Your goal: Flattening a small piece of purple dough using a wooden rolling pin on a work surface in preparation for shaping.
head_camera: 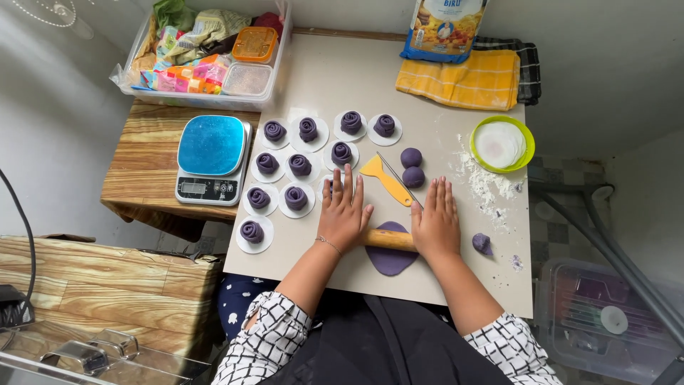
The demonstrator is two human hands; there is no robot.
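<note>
At the near middle of the pale work board [427, 278], a wooden rolling pin [388, 239], long axis running left to right, level across a flattened oval sheet of purple dough [388, 260]. Left hand [344, 212] flat on the pin's left end, fingers spread and straight, gripping nothing; right hand [436, 221] likewise flat on the right end, fingers extended and close together, pointing away from the body. Beyond the pin, a yellow plastic scraper [385, 178] lying at a slant, with two purple dough balls [412, 167] just to its right. Left of the pin and beyond it, purple rose-shaped dough pieces on round white papers [299, 165] in rows. Right of the pin, a small purple dough lump [482, 243]; farther beyond it, scattered flour and a green-rimmed bowl [503, 144]. Off the board's left edge, a blue-topped kitchen scale [212, 158].
</note>
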